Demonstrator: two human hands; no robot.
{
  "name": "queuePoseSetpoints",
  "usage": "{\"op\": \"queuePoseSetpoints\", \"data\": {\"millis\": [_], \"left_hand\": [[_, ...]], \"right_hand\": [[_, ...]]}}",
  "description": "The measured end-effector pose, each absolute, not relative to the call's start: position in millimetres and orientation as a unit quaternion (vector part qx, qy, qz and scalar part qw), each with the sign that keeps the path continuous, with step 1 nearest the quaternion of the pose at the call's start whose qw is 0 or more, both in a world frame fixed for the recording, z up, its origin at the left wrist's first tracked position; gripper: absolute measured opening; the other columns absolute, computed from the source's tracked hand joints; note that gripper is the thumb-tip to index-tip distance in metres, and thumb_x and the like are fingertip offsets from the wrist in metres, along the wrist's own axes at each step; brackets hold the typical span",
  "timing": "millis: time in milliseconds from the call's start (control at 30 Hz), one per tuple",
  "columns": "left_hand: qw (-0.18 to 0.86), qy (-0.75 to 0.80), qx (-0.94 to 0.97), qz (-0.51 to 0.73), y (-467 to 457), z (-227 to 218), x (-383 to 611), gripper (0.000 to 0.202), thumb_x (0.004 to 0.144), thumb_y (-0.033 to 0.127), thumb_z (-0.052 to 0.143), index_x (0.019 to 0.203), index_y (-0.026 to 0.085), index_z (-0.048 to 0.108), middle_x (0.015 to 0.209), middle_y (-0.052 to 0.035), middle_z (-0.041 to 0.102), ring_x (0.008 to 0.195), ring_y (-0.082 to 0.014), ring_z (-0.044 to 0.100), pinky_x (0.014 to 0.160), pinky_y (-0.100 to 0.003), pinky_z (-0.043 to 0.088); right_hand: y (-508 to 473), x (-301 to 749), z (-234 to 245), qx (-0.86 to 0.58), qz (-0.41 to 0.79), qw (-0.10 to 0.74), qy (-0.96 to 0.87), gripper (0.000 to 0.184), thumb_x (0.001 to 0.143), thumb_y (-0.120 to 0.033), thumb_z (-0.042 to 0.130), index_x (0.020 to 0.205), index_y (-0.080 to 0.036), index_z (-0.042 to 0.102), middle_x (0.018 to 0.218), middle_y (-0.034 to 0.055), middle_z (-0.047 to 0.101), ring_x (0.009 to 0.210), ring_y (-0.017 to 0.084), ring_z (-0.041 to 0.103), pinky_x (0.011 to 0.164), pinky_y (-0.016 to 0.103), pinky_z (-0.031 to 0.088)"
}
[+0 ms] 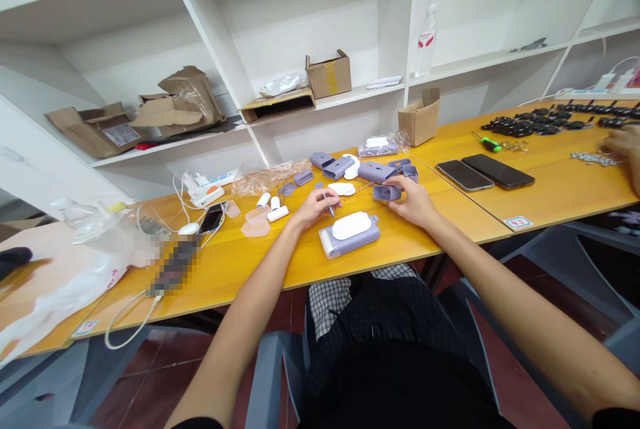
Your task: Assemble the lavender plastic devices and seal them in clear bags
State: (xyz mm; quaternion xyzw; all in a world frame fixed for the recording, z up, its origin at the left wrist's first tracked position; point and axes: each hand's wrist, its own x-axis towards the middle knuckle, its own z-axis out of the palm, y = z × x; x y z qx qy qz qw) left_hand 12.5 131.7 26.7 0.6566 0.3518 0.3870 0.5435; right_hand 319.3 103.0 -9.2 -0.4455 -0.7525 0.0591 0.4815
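My left hand (314,208) is closed, pinching a thin pen-like tool (329,206) whose exact kind I cannot make out. My right hand (413,201) grips a small hollow purple plastic housing (385,194), tilted with its opening partly facing me. Between and below both hands, near the table's front edge, lies a larger purple case (357,241) with a white oval plate (352,225) on top and a translucent end. Beyond the hands are a flat white oval part (342,189), several purple shells (377,172) and scattered tiny parts.
White cylinders (278,214) and translucent pinkish covers (256,229) lie left of my left hand. A power strip (207,196) and cables stand further left. To the right are two phones (465,174), a green screwdriver (490,144), black parts (525,122) and another person's hand (625,142).
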Motion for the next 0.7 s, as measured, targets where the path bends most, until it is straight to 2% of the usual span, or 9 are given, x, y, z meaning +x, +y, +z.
{"op": "queuePoseSetpoints", "data": {"millis": [133, 533, 700], "left_hand": [[0.579, 0.359, 0.64, 0.356, 130, 22, 17, 0.038, 0.071, 0.048, 0.085, 0.079, 0.018, 0.063, 0.076, -0.0017, 0.068, 0.063, -0.011, 0.057, 0.059, -0.023, 0.04], [0.563, 0.371, 0.661, 0.329, 135, 12, 19, 0.038, 0.075, 0.05, 0.083, 0.084, 0.018, 0.065, 0.078, -0.0016, 0.068, 0.061, -0.0109, 0.056, 0.057, -0.023, 0.038], [0.555, 0.375, 0.666, 0.33, 136, 11, 18, 0.037, 0.075, 0.05, 0.082, 0.084, 0.018, 0.065, 0.08, -0.0024, 0.067, 0.065, -0.0123, 0.06, 0.059, -0.024, 0.041]], "right_hand": [[102, 318, -7, -0.446, 0.065, 0.48, -0.753, 0.044, 0.072, -0.014, 0.069, 0.115, -0.024, 0.069, 0.117, 0.0085, 0.077, 0.108, 0.032, 0.073, 0.094, 0.048, 0.057], [102, 317, -10, -0.436, 0.111, 0.484, -0.75, 0.05, 0.071, -0.011, 0.069, 0.119, -0.026, 0.07, 0.121, 0.0049, 0.079, 0.109, 0.03, 0.075, 0.099, 0.048, 0.06], [101, 316, -8, -0.44, 0.107, 0.48, -0.752, 0.046, 0.072, -0.014, 0.071, 0.117, -0.026, 0.069, 0.12, 0.0055, 0.078, 0.107, 0.03, 0.075, 0.096, 0.048, 0.061]]}}
